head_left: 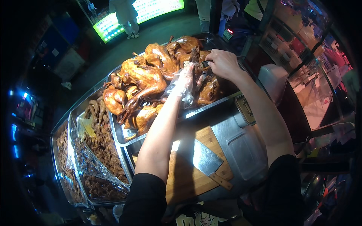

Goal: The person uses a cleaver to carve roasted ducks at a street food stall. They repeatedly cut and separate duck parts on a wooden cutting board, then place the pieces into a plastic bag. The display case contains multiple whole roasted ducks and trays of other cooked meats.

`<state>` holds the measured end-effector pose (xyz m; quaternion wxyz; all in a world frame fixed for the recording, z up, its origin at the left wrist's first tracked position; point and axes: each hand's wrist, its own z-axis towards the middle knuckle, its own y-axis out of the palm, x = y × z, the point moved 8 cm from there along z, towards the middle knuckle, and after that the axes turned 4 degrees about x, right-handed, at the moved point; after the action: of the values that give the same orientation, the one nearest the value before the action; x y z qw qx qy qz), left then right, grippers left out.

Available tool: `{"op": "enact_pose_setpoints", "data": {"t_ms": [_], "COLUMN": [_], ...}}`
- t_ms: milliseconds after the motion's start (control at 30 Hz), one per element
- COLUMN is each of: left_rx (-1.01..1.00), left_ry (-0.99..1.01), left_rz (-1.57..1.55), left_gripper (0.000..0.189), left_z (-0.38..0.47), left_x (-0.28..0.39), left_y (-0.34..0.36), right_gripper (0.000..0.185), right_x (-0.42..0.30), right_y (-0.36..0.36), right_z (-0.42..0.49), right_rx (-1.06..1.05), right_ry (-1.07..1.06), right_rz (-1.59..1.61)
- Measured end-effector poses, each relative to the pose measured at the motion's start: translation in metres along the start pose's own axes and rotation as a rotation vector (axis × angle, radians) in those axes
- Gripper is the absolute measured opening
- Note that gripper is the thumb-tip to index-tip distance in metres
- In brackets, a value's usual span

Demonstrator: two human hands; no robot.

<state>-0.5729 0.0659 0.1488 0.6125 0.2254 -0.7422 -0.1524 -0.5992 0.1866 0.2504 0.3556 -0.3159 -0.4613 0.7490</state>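
Observation:
My left hand (186, 79), in a clear plastic glove, grips a dark brown piece of roast poultry (195, 55) over a deep metal tray (186, 115). Glossy roast ducks (144, 75) are heaped in that tray, several with necks or legs sticking out. Just right of the left hand, my bare right hand (223, 63) is closed on a small metal tool (207, 62) that points towards the piece. Its working end is partly hidden, so its exact kind is unclear. Nearer to me, a cleaver (208, 158) with a wooden handle lies on a wooden cutting board (183, 183).
Left of the ducks stand metal trays of shredded-looking brown meat (104, 149), partly under plastic wrap (93, 161). A clear plastic lid (244, 155) and a rectangular container (246, 110) are at the right. Beyond the stall, a person (124, 15) stands by a lit sign (158, 10).

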Motion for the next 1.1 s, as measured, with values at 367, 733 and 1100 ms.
{"op": "enact_pose_setpoints", "data": {"t_ms": [367, 733, 1100], "left_rx": [0.064, 0.097, -0.016], "left_ry": [-0.016, 0.029, 0.021], "left_rz": [-0.026, -0.041, 0.058], "left_gripper": [0.033, 0.031, 0.038], "left_z": [-0.007, 0.01, 0.011], "left_x": [0.004, -0.007, -0.008], "left_y": [0.0, -0.008, -0.004], "right_gripper": [0.016, 0.003, 0.007], "right_x": [-0.013, -0.048, -0.048], "right_y": [-0.012, -0.021, -0.006], "right_z": [-0.011, -0.023, -0.025], "right_rx": [0.036, 0.327, 0.333], "right_ry": [-0.163, -0.439, -0.411], "right_rz": [0.034, -0.194, -0.248]}}
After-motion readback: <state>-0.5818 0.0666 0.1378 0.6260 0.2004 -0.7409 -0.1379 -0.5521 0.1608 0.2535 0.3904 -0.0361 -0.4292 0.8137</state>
